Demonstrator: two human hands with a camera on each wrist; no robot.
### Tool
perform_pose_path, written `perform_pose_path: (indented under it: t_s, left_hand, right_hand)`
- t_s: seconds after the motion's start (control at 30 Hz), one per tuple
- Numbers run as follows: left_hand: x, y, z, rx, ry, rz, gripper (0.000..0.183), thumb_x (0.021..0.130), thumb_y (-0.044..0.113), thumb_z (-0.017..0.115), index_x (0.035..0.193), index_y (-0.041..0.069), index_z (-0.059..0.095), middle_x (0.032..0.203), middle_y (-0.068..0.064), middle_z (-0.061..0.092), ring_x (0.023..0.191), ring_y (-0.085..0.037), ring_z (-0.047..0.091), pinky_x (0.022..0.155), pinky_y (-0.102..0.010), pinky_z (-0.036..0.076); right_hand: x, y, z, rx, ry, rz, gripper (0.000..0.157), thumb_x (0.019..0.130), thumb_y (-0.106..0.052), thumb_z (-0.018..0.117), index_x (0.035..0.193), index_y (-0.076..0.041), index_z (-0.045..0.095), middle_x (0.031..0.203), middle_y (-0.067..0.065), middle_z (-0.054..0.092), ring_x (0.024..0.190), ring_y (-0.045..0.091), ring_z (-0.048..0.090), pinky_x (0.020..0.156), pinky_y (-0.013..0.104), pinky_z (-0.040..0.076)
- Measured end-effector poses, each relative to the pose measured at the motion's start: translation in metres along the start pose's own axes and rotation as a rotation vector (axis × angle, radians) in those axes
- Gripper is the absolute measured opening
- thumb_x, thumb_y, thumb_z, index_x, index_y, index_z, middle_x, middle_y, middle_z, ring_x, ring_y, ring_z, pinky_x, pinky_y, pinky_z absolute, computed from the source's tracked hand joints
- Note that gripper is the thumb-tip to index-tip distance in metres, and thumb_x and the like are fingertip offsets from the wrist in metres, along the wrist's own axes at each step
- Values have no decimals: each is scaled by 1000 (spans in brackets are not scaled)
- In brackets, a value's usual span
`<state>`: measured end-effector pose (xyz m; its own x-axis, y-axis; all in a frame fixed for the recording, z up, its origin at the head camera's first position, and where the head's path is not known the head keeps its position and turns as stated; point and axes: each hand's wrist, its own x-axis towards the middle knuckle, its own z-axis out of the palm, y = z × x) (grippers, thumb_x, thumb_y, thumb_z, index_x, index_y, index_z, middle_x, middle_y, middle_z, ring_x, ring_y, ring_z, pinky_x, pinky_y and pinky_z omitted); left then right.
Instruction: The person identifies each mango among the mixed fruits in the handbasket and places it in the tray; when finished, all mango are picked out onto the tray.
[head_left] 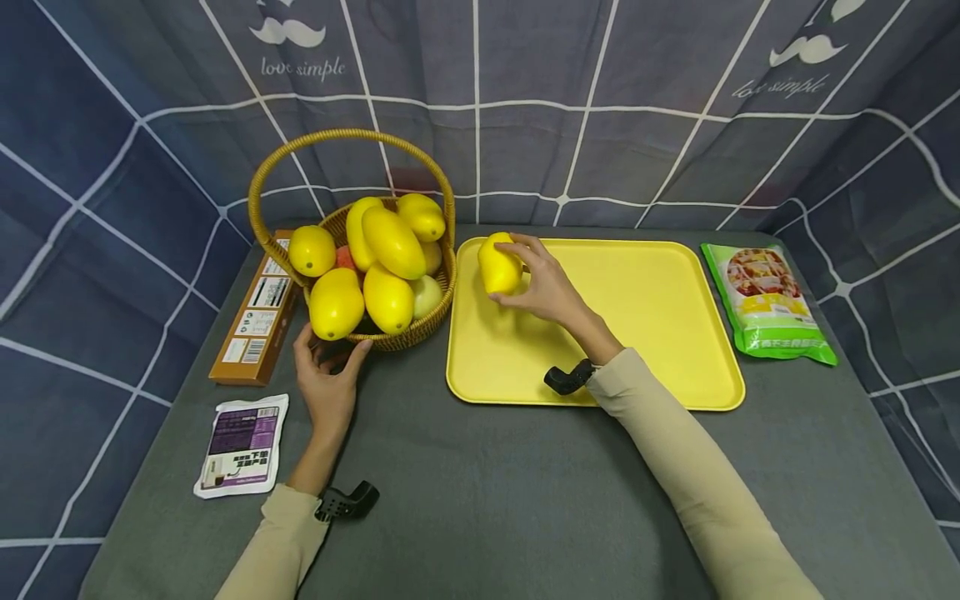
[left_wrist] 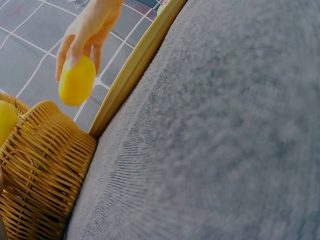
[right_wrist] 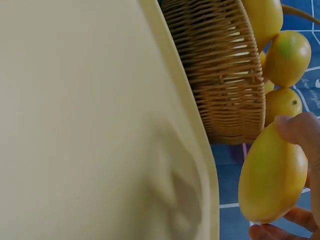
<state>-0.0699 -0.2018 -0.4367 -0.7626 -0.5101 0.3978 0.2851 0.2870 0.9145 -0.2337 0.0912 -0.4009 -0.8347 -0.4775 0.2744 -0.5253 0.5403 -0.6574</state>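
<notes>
A yellow mango (head_left: 499,263) is pinched between the thumb and fingers of my right hand (head_left: 543,282), above the left end of the yellow tray (head_left: 637,333). The right wrist view shows the mango (right_wrist: 272,175) hanging beyond the tray's rim, near the basket. The wicker basket (head_left: 420,332) has a tall looped handle and holds several yellow fruits (head_left: 393,242), a pale green one (head_left: 426,296) and something red, partly covered. My left hand (head_left: 330,383) touches the basket's front side, thumb and fingers spread; its fingertips are partly hidden.
Left of the basket lies an orange-brown box (head_left: 255,321) with printed labels. A white and purple pouch (head_left: 243,446) is nearer the front left. To the tray's right lies a green food packet (head_left: 768,300). A grid-patterned curtain (head_left: 525,150) hangs behind the grey table (head_left: 480,500).
</notes>
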Motion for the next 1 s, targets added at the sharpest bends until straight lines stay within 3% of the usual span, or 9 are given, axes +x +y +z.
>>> perform_pose_path:
  t_s: [0.17,0.53,1.0]
  left_hand:
    - [0,-1,0,-4,1,-6,68,81,0,78,140,6,46,124,11,49,111,-13,55,87,-35,51]
    - [1,0,0,-9,-4,-16,68,81,1,78,141,3,45,123,11,48,110,-7,54,87,-39,50]
    - [1,-2,-1,-9,-3,-10,68,81,0,78,141,6,46,124,11,49,111,-19,55,86,-37,50]
  right_hand:
    - [7,7,4,-39,-54,15,77,75,-34,85,141,-14,51,155,14,33,137,36,42,112,49,36]
    - [17,15,16,-47,-151,10,79,77,-31,85,144,-12,48,157,16,28,142,36,34,114,51,33]
    - [16,26,23,-27,-134,18,89,74,-28,88,147,-7,41,155,15,30,142,33,34,117,45,30]
